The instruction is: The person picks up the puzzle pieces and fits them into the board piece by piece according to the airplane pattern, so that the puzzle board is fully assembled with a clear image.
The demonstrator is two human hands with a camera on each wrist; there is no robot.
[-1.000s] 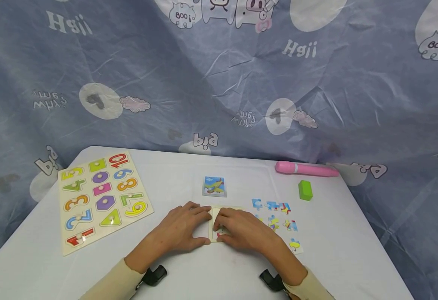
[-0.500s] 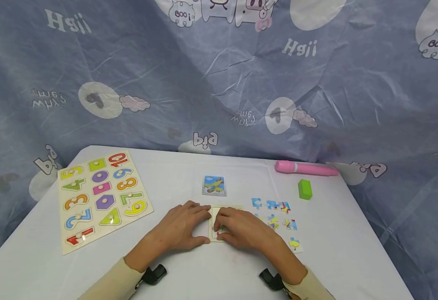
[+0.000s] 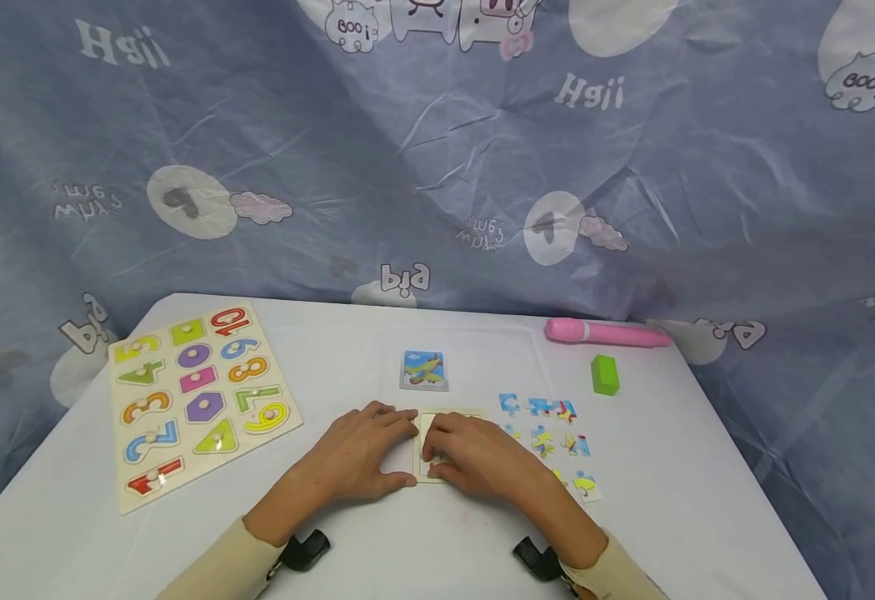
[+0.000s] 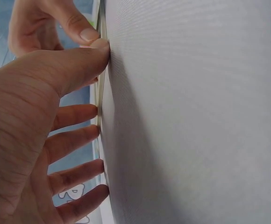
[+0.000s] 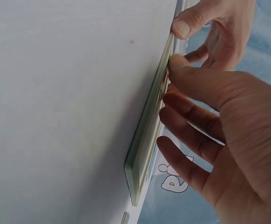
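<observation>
A shallow pale puzzle tray point(image 3: 417, 452) lies on the white table between the hands. My left hand point(image 3: 358, 452) is at its left side, fingers spread, with the thumb and fingertips touching the edge. Over the tray, my right hand point(image 3: 478, 454) bends its fingers down and its thumb and index finger pinch a small jigsaw piece point(image 5: 165, 78) with some red on it, mostly hidden. Seen in the right wrist view, the other fingers stay loosely bent above the tray. Several loose jigsaw pieces point(image 3: 542, 442) in blue, yellow and red lie just right of it.
Behind the tray sits a small airplane picture point(image 3: 423, 370). A number-and-shape peg board point(image 3: 205, 404) lies at the left. A green block point(image 3: 605, 375) and a pink pen-shaped thing point(image 3: 608, 333) are at the back right. A patterned curtain point(image 3: 437, 150) hangs behind the table point(image 3: 422, 550).
Both hands keep nearly the same place at the tray. The red part of the piece shows less beside the right thumb now. The head view has shifted slightly.
</observation>
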